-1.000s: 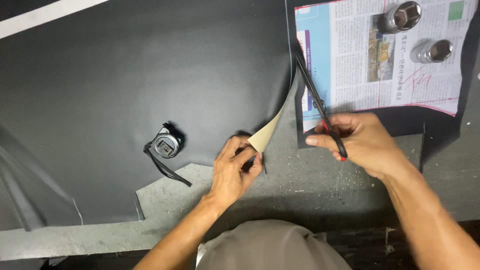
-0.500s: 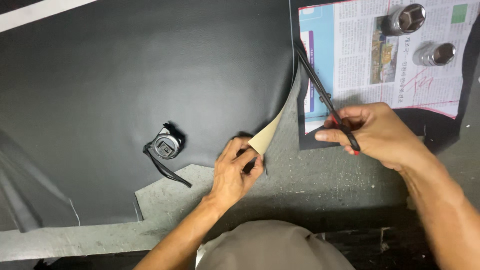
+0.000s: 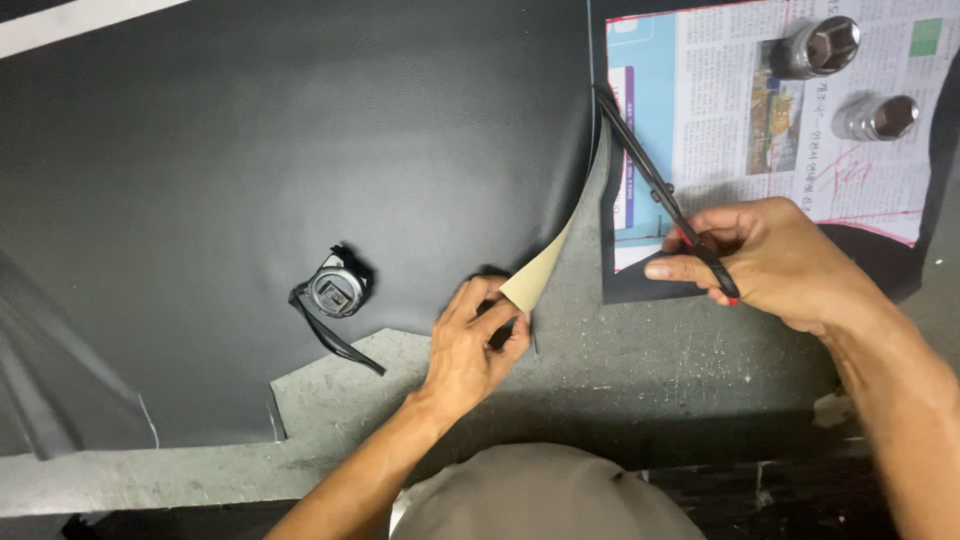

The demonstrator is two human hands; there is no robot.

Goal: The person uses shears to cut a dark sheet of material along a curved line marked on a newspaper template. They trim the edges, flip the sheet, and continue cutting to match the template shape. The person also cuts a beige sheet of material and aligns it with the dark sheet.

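A person's right hand (image 3: 775,262) grips long black scissors with red-lined handles (image 3: 660,190), fingers closed through the loops, the blades angled up along the right edge of a large sheet of black leather-like material (image 3: 300,170). The left hand (image 3: 475,345) pinches the sheet's turned-up corner, showing its tan underside (image 3: 535,275). A black tape measure with a strap (image 3: 335,292) rests near the sheet's lower edge. Two steel sockets (image 3: 845,75) stand on a newspaper (image 3: 730,140) at the grey concrete surface's (image 3: 640,380) upper right corner.

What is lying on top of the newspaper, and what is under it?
On the newspaper stand two metal sockets; the scissors in the right hand cross its left edge. Under it lies a black sheet piece; the rest below is covered.
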